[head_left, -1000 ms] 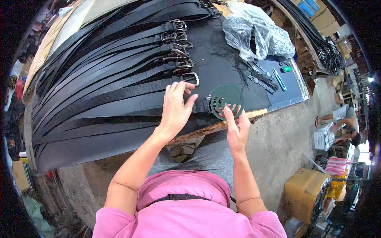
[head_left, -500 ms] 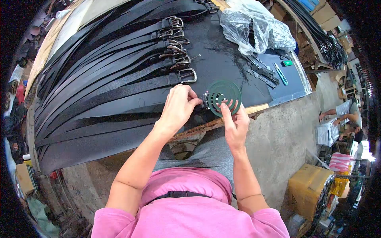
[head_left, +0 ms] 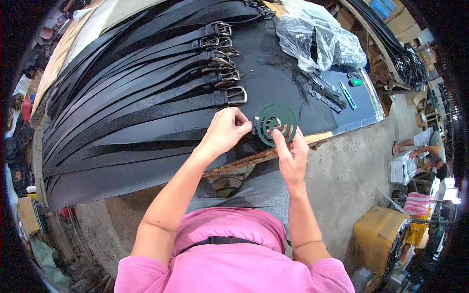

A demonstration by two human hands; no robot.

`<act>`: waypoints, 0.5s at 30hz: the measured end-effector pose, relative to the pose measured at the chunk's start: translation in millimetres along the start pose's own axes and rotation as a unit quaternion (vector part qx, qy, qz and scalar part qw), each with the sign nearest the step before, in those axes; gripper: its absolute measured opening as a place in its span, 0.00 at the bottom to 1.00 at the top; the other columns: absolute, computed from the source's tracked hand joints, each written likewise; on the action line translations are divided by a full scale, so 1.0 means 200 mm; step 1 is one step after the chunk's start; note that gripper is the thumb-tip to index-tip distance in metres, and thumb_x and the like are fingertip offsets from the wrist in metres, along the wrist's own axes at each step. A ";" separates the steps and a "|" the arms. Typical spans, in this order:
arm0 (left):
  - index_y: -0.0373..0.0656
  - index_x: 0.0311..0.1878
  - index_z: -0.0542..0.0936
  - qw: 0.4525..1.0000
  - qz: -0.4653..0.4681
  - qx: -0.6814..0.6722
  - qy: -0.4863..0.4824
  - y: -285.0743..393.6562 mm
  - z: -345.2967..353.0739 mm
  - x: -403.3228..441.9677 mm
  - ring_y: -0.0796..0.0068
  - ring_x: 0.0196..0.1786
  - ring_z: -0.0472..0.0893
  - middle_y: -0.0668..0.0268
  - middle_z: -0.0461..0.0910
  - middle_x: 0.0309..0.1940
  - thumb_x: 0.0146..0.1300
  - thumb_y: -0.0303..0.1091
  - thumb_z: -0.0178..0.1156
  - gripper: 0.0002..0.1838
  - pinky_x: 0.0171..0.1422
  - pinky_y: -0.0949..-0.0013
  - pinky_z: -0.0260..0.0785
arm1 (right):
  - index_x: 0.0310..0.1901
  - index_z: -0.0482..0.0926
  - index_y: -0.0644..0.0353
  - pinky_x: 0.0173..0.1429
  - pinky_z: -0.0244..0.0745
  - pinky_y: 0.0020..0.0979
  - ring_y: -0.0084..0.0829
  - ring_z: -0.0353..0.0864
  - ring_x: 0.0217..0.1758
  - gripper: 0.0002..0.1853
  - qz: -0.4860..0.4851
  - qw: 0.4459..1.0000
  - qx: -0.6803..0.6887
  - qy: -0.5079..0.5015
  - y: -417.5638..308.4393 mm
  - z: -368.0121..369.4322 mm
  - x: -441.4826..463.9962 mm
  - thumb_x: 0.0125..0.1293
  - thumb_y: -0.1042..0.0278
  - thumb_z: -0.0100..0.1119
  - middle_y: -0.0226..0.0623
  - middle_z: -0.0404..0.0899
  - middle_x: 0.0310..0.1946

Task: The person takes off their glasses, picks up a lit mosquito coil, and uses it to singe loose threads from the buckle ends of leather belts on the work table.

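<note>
My right hand (head_left: 294, 158) grips a dark green mosquito coil (head_left: 277, 108), with the thumb over its near side and the fingers behind. Its spiral face is turned towards me. Just left of the coil, my left hand (head_left: 225, 131) is closed, thumb and forefinger pinched together. Something small and dark shows near those fingertips, too unclear to name. Beyond the left hand, black leather belts (head_left: 161, 106) lie side by side, their metal buckles (head_left: 237, 95) at the right ends.
Crumpled clear plastic (head_left: 322, 46) sits at the table's far right. Nearer are dark strips (head_left: 325, 95), a teal cutter (head_left: 348, 95) and a green item (head_left: 355, 82). A cardboard box (head_left: 378, 234) stands on the floor at right, and a person (head_left: 430, 149) is farther off.
My left hand's fingertips have shifted slightly right and down, still pinched. The mosquito coil stays in my right hand, almost unmoved. The view has shifted a little.
</note>
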State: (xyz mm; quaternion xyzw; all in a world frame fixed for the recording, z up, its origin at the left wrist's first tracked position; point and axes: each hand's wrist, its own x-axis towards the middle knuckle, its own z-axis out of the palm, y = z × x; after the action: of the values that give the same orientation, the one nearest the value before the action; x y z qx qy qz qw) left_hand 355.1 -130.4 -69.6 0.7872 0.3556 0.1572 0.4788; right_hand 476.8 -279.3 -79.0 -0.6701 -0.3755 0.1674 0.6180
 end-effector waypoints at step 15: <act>0.33 0.36 0.81 0.998 0.005 -0.035 0.044 -0.04 0.04 -0.04 0.78 0.30 0.75 0.63 0.81 0.29 0.63 0.37 0.67 0.14 0.37 0.69 0.70 | 0.41 0.82 0.66 0.46 0.72 0.36 0.39 0.78 0.41 0.05 -0.037 0.994 -0.095 -0.041 -0.06 -0.01 0.03 0.65 0.75 0.62 0.43 0.81 0.37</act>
State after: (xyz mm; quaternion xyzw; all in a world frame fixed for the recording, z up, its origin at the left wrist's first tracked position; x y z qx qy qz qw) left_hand 351.7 -139.4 -79.3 0.7640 0.3665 0.2068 0.4890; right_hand 478.0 -277.2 -65.5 -0.7041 -0.4394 0.1357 0.5411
